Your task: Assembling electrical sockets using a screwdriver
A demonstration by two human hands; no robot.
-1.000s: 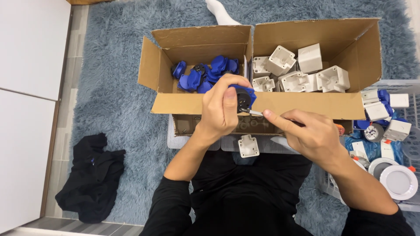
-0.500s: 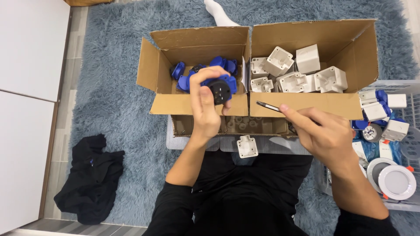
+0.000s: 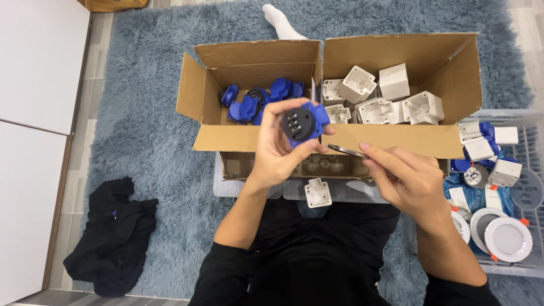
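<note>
At the lower left of the frame a black garment lies crumpled on the shaggy blue-grey rug. Right of it, at upper centre, stands an open cardboard box in two compartments: the left one holds blue socket parts, the right one white plastic housings.

Just in front of the left compartment, the left hand grips a blue socket insert, fingers wrapped around its rim, its dark round face with metal pins turned toward the camera. To its right the right hand pinches a thin metal tool, seemingly a small screwdriver or tweezers, its tip pointing at the insert but apart from it. Below, a single white housing lies near the lap.

At the far right a white wire basket holds more blue-and-white parts and round white lamps.

The step in hand looks like work on the insert's face; the next move would call for bringing the tool tip precisely onto a pin or screw while holding the insert steady.
</note>
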